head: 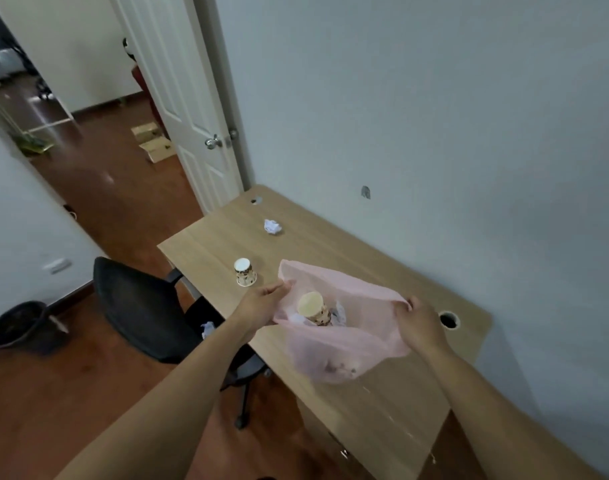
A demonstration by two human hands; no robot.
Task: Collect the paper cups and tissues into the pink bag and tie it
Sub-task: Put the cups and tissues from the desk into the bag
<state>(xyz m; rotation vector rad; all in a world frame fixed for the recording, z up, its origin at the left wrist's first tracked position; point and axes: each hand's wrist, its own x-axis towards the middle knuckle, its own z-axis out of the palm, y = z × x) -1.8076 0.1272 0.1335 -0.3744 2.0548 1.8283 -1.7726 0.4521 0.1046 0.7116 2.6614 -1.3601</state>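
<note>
Presently, head view, single entry. Pink bag (334,341): thin translucent film, limp, probably near weightless and slippery; it rests on the wooden desk (382,410) with its mouth spread wide. Left hand (261,303) pinches the rim at nine o'clock, fingers closed on the film; right hand (417,323) pinches it at three o'clock likewise. Rim or handles look the surest hold. Contents: spotted paper cup (313,308), white tissue (339,315). Outstanding: second cup (245,271), inverted, stiff yet crushable, ten o'clock of the bag; crumpled tissue (273,226), soft, eleven o'clock; another wad (207,329) on the black chair (136,303), nine o'clock.
</note>
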